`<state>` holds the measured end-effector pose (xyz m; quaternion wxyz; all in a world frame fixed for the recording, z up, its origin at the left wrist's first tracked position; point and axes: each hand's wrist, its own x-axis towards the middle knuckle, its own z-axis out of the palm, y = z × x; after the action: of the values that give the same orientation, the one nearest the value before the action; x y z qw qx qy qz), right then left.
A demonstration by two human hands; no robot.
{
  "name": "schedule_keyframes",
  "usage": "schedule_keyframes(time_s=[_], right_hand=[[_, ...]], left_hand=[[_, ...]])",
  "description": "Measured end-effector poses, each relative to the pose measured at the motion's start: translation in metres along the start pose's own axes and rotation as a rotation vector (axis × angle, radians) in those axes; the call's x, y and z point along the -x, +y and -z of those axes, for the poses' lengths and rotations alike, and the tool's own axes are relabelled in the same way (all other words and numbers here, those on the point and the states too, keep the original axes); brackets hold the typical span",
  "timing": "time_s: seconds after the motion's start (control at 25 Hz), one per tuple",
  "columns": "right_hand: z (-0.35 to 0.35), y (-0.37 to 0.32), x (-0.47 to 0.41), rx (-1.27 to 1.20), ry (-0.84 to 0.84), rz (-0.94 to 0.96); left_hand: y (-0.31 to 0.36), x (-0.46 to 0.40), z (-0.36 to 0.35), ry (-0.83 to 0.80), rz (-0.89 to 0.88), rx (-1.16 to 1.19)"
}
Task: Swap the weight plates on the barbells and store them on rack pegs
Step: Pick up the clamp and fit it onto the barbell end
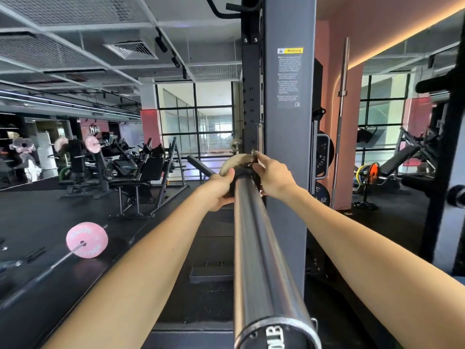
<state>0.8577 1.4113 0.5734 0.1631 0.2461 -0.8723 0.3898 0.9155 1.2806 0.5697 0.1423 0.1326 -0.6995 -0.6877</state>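
The barbell sleeve (254, 238), a smooth grey steel tube, runs lengthwise straight away from me, its capped end nearest my face and its far end beside the grey rack upright (286, 137). My left hand (218, 190) and right hand (273, 176) meet at that far end, fingers curled round a small dark round plate (235, 164) with a worn metal face sitting on the sleeve. On the black floor to my left lies another barbell carrying a pink plate (86, 240), its disc facing me

Commercial gym interior: power rack upright (286, 122), weight benches (136, 182), loaded barbell (63, 258) on black rubber floor (50, 212).
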Motion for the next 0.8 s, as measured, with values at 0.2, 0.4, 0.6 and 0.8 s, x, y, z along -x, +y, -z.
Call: schedule_keyframes(time_s=[0.2,0.4,0.6,0.8], right_hand=[[0.013,-0.014,0.004,-0.009,-0.189,0.014],[0.017,-0.031,0.002,0.047,-0.290,-0.014],[0.008,-0.010,-0.001,-0.038,-0.192,-0.009],[0.005,0.005,0.004,-0.301,-0.071,-0.173]], left_hand=[[0.002,0.004,-0.001,0.010,0.000,0.002],[0.001,0.001,0.001,-0.034,0.027,0.046],[0.009,0.003,-0.002,-0.063,0.087,0.014],[0.023,0.004,-0.015,-0.049,0.172,-0.060]])
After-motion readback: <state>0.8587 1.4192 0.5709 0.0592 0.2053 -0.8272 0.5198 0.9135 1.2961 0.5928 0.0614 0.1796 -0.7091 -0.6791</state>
